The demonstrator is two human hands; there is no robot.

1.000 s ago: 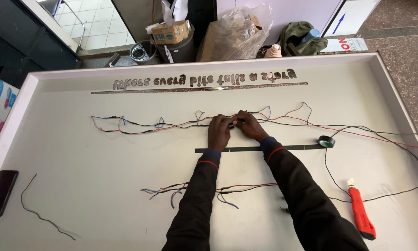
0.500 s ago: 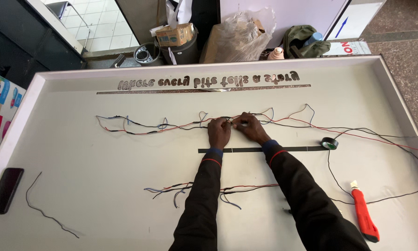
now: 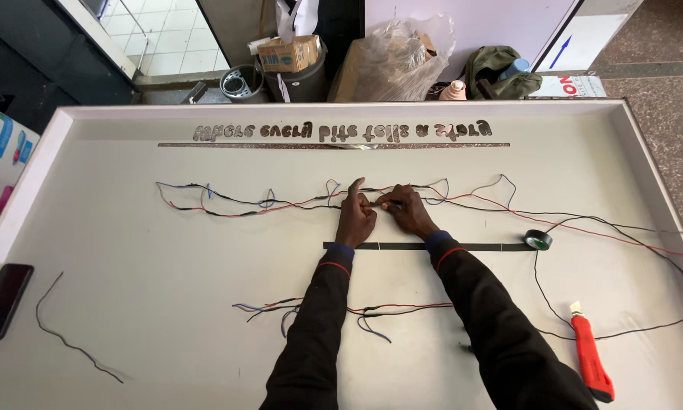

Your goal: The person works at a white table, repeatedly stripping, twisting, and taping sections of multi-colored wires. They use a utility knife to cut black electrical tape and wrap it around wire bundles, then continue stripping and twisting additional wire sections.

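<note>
White panel [image 3: 129, 250], wire run [image 3: 280, 203] pinched between left hand [image 3: 354, 216] and right hand [image 3: 407, 211].

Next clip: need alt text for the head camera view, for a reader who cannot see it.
Both hands, left hand and right hand, pinch the upper run of thin red and black wires on a large white shallow tray panel. A roll of black tape and a red utility knife lie to the right.

Large white shallow tray-like bench [image 3: 113, 319] with raised rim fills most of the view. Beyond its far edge: grey stone floor [image 3: 653, 76], pale tiled floor [image 3: 159, 38] at upper left, white wall panel [image 3: 470, 30]. Clutter along the wall: cardboard box [image 3: 288, 53], clear plastic bag [image 3: 402, 57], green bag [image 3: 497, 72]. Even daylight.
</note>
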